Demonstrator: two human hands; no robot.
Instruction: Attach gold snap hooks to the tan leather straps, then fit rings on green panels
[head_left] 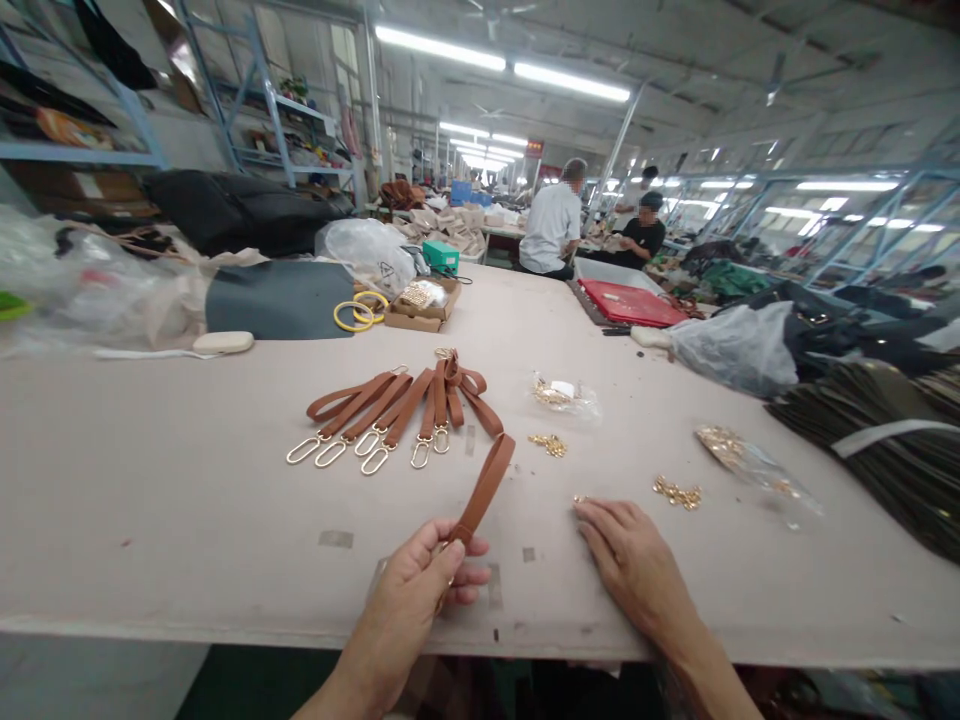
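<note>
Left hand (441, 572): fingers are holding brown strap (486, 490), lower centre | Right hand (634, 555): fingers are touching small gold piece (579, 498), lower right; grip unclear | Progress: clasped straps (409, 410) are lying left of centre; gold fittings (679, 494) are lying loose, right; brown strap's completion unclear

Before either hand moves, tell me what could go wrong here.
The loose gold pieces beside the right hand might scatter if brushed. The tiny gold piece at its fingertips could slip away. The brown strap in the left hand might catch the fanned straps nearby.
</note>
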